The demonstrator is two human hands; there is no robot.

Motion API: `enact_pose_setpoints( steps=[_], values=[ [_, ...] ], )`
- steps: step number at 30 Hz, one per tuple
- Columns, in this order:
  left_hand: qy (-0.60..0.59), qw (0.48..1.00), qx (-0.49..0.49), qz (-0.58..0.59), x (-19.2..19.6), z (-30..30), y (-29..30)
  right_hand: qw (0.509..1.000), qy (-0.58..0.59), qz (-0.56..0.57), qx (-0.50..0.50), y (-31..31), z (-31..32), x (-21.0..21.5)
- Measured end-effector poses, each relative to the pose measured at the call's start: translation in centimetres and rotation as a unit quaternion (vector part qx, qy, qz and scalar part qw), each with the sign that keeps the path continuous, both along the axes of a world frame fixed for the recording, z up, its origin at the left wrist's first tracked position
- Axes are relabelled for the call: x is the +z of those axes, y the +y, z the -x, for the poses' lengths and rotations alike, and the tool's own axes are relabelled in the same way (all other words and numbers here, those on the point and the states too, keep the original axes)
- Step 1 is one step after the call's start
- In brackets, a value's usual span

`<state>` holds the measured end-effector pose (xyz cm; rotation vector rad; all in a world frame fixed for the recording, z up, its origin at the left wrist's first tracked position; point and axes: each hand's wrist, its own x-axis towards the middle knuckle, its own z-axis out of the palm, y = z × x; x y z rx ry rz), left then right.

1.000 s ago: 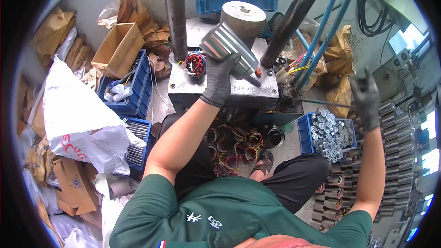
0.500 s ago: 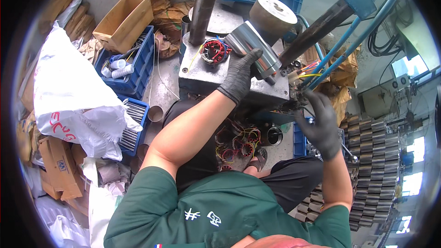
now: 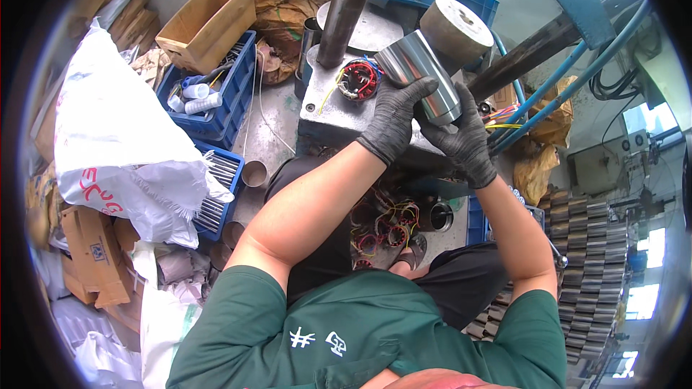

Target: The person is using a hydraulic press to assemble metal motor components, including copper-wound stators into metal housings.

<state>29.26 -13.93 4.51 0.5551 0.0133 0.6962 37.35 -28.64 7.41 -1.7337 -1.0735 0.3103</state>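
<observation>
- Shiny cylindrical metal sleeve (image 3: pixel 420 74), tilted, gripped in both gloved hands above the grey metal press block (image 3: pixel 339 112), its upper end just below the wide dull-grey steel drum (image 3: pixel 455 23).
- Left hand (image 3: pixel 395 117) in a dark knit glove, fingers (image 3: pixel 418 89) curled over the near side of the sleeve, closed on it.
- Right hand (image 3: pixel 461 135) in the same kind of glove, fingers (image 3: pixel 467 104) wrapped round the lower end of the sleeve, also closed on it, pressed against the left hand.
- Just left of the left fingers, sitting on the block: a round wound stator with red copper coils and yellow leads (image 3: pixel 357 79).
- Rising beyond that, above the fingers: a dark steel column (image 3: pixel 349 6).
- Right of the right fingers: blue slanted pipes (image 3: pixel 555 79) and a bundle of coloured wires (image 3: pixel 504 117).
- Below the fingers, between the forearms, on the floor: more wound stators with red and yellow wires (image 3: pixel 386 225).
- Far left of the fingers: a blue plastic crate of small parts (image 3: pixel 209 94), an open brown cardboard box (image 3: pixel 205 21), a large white woven sack (image 3: pixel 119 148).
- Far right, lower: stacks of grey toothed metal laminations (image 3: pixel 587 274).
</observation>
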Motion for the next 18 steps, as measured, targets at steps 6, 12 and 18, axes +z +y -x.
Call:
enact_pose_setpoints(
  steps=[6,12,18],
  values=[
    [0.022,0.996,0.067,0.049,0.1,-0.6,0.3,0.942,-0.321,0.065,-0.076,-0.8,0.0,0.2],
    [-0.113,0.982,0.077,0.134,1.0,0.0,5.8,0.997,0.076,-0.029,-0.003,-3.7,-0.2,-1.0],
    [-0.103,0.985,0.038,0.132,0.2,-0.5,5.4,0.979,-0.002,-0.199,-0.052,-2.9,-2.6,2.4]
  ],
)
